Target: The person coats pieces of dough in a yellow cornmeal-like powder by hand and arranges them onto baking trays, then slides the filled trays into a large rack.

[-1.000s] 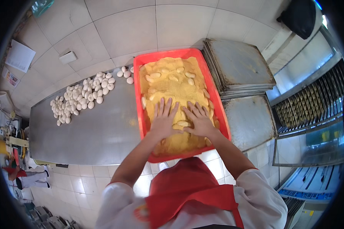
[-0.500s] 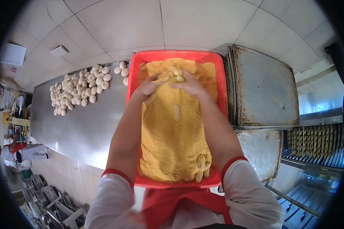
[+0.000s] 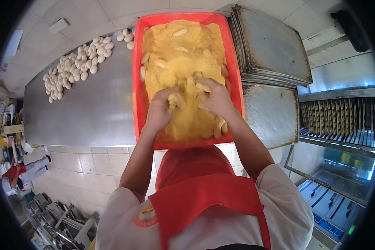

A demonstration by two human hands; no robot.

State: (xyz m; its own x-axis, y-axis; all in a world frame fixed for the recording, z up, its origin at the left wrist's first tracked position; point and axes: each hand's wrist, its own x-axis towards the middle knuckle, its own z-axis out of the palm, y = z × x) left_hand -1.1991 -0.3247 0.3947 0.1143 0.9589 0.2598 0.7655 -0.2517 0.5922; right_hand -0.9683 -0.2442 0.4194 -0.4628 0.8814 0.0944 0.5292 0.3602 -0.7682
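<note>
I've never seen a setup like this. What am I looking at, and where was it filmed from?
This view comes from a fisheye camera worn on a person's head, facing down, so straight edges bend. There's no machine: the bare left hand and bare right hand are the wearer's own. They work in fine yellow powder among pale oval pieces, inside a red rectangular tub; whether either grips one is unclear. Leftward, whitish rounded pieces lie on a grey metal table.
</note>
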